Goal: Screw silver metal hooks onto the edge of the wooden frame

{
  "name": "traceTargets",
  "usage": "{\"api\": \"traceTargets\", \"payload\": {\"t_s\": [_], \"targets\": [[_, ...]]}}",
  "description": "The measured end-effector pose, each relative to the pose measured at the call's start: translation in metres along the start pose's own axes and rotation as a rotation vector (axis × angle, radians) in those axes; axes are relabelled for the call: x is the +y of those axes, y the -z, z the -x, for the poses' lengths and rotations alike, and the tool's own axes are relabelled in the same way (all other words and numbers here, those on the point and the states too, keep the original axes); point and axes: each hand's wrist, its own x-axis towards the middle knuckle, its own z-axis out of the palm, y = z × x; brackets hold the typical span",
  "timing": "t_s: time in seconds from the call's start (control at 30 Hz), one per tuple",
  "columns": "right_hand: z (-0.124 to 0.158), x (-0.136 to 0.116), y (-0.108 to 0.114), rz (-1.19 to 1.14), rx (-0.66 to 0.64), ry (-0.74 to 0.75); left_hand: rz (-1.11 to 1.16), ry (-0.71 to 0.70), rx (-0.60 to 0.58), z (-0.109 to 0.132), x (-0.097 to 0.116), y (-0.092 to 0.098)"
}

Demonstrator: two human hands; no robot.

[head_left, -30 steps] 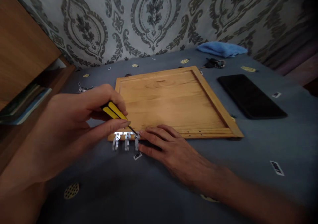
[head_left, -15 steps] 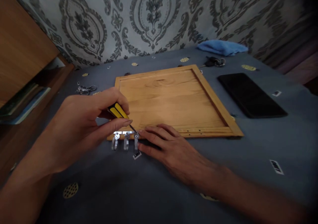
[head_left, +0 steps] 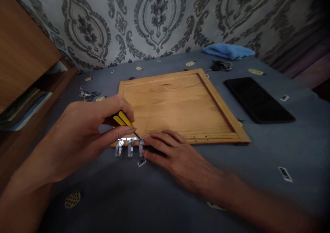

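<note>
My left hand is closed around the yellow and black handle of a screwdriver. The tool slants down to the right, its tip at the rightmost of three silver metal hooks. These hooks sit on a shiny metal strip along the near edge of a wooden framed board, at its left end. My right hand lies over that near edge with fingers stretched out. Its fingertips are close beside the right hook; whether they touch it is hard to tell.
A black phone lies right of the board. Behind it are keys and a blue cloth. Small metal items lie at the back left. A wooden cabinet with books stands on the left, and a patterned wall rises behind.
The view has shifted very slightly. My left hand and the screwdriver have barely moved, the tip staying at the right hook. My right hand keeps its place.
</note>
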Motion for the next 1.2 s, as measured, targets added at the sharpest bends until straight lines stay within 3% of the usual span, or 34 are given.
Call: {"api": "traceTargets", "payload": {"t_s": [0.13, 0.3, 0.97, 1.2], "targets": [[-0.001, -0.001, 0.0, 0.003, -0.018, -0.015, -0.077, -0.064, -0.029, 0.001, -0.001, 0.0], [-0.001, -0.001, 0.001, -0.006, -0.016, -0.004, -0.094, -0.102, 0.042, 0.0, -0.002, -0.003], [0.0, 0.0, 0.001, 0.0, -0.009, -0.005, -0.104, -0.079, 0.083, -0.005, 0.007, -0.008], [0.0, 0.001, 0.0, -0.007, 0.014, 0.012, 0.053, 0.106, 0.153, 0.013, 0.01, 0.004]]}}
